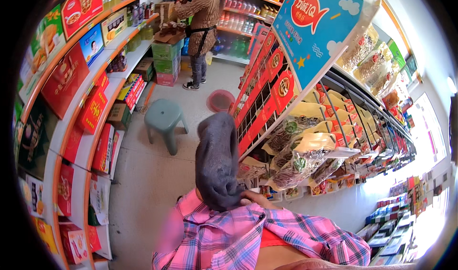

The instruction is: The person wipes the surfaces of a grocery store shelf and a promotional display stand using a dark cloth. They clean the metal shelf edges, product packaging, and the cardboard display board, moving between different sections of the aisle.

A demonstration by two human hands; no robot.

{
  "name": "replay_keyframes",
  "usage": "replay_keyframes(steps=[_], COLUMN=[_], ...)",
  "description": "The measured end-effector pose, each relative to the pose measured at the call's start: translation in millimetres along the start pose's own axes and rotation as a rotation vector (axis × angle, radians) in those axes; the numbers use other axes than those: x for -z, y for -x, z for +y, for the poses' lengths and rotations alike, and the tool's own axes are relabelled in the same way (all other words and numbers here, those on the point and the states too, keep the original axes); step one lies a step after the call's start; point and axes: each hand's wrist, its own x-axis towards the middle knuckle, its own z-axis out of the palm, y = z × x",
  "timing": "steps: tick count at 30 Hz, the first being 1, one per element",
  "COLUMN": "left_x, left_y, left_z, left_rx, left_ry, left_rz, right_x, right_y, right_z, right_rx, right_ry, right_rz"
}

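A dark grey fuzzy cloth (217, 159) stands out in front of my chest, draped over or pulled around my left forearm. My left hand is hidden by this cloth; only a sliver of skin shows beside the pink plaid cuff. At the cloth's lower right edge is my right hand (254, 198), its fingers bent against the fabric and seeming to grip it. The pink and blue plaid shirt (229, 241) spreads below both arms.
A green plastic stool (164, 113) and a pink basin (220, 101) stand on the floor ahead. Shelves of boxed goods (73, 137) line the left. On the right is a rack of bagged snacks (304, 152). A person (204, 27) stands by stacked cartons (166, 61).
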Motion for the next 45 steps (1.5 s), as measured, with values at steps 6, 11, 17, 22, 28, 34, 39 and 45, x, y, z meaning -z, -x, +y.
replay_keyframes(steps=[6,11,17,22,28,34,39,45], left_x=[60,92,122,123,84,52,59,0], left_y=[-31,-21,-16,-3,-48,-92,-200,-348], left_z=[-3,-45,-71,-133,-53,-69,-122,-141], left_rx=[0.116,0.189,-0.267,0.394,0.303,0.073,0.289,0.029], left_ry=[0.029,0.047,-0.205,0.395,0.184,0.046,0.025,0.071], left_rz=[-0.202,-0.468,-0.534,-0.528,-0.688,-0.808,-1.143,-0.804], right_x=[-42,-88,-110,-120,-100,-102,-47,-7], right_y=[-72,-155,-159,-157,-127,-127,-104,-110], right_z=[-12,-12,-39,-25,-58,-76,-137,-232], right_rx=[0.096,-0.161,-0.074,0.080,0.302,0.010,-0.074,0.142], right_ry=[-0.096,-0.686,0.094,0.528,-0.201,-0.001,0.066,-0.474], right_rz=[0.624,0.526,0.260,0.533,0.773,0.639,0.858,1.044])
